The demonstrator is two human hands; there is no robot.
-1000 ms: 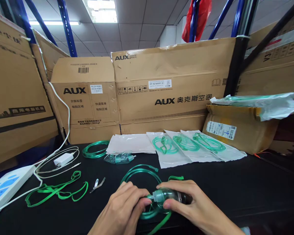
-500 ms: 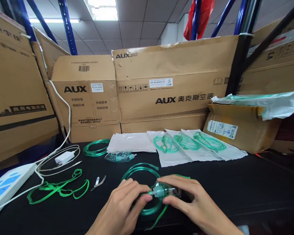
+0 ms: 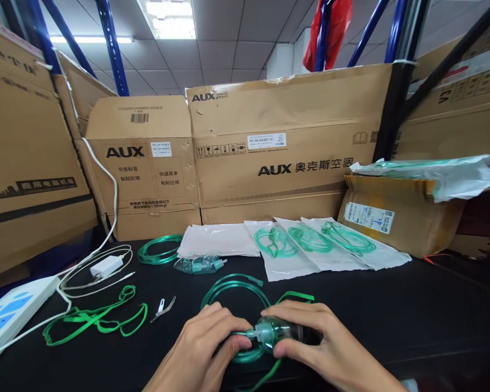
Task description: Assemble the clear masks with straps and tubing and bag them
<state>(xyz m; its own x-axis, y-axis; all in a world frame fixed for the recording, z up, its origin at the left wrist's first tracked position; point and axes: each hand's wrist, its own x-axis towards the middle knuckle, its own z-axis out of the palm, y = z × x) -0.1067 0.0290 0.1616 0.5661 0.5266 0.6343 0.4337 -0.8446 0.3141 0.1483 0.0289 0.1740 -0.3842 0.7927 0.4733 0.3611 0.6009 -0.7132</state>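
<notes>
Both my hands meet low in the middle of the head view over a black table [image 3: 392,316]. My right hand [image 3: 322,343] is closed over a clear green oxygen mask [image 3: 275,330], gripping it from above. My left hand [image 3: 204,348] pinches the end of the green tubing [image 3: 232,286] right at the mask's connector. The tubing lies in a coil just beyond my fingers. A green strap runs under the mask and off the table's near edge.
Green elastic straps [image 3: 93,318] and a small metal clip [image 3: 162,308] lie left. A second mask [image 3: 198,264], a tubing coil [image 3: 159,249], sealed mask packets [image 3: 310,245], a white charger [image 3: 106,265] and power strip [image 3: 8,313] sit around. Cardboard boxes [image 3: 269,147] wall the back.
The hands stay joined at the mask and tubing end; they and the mask shifted only slightly on the table. The view wobbled a little.
</notes>
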